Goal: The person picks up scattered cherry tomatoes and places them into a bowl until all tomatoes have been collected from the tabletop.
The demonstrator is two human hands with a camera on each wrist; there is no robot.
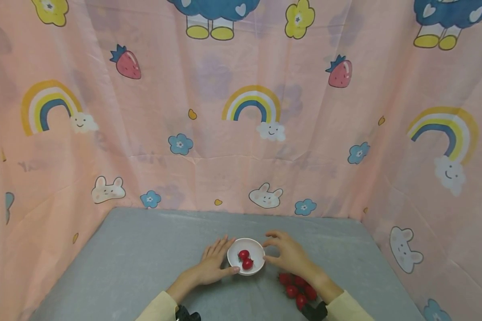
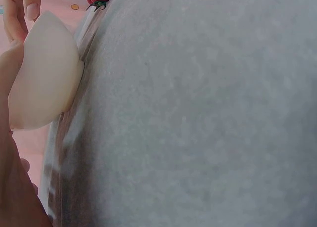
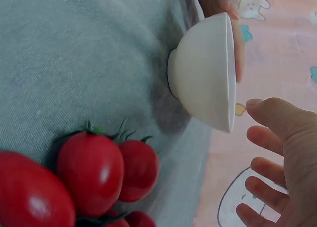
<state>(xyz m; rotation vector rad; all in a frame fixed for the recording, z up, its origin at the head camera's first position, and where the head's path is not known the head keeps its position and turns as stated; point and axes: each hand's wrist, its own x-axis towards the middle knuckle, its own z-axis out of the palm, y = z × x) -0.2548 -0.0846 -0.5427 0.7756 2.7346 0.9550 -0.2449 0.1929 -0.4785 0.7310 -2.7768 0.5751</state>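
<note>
A small white bowl stands upright on the table with two cherry tomatoes inside. My left hand rests against its left side, fingers extended along the wall and thumb at the near rim. In the left wrist view the thumb lies by the rim of the bowl. On the other side, my right hand is spread with loosely bent fingers, its fingertips close to the right rim. The right wrist view shows a gap between this hand and the bowl, with nothing in its fingers.
Several red cherry tomatoes with green stems lie on the grey tabletop, right of the bowl and beneath my right forearm. Dark wrist devices sit at both cuffs. A pink printed curtain encloses the table's back and sides.
</note>
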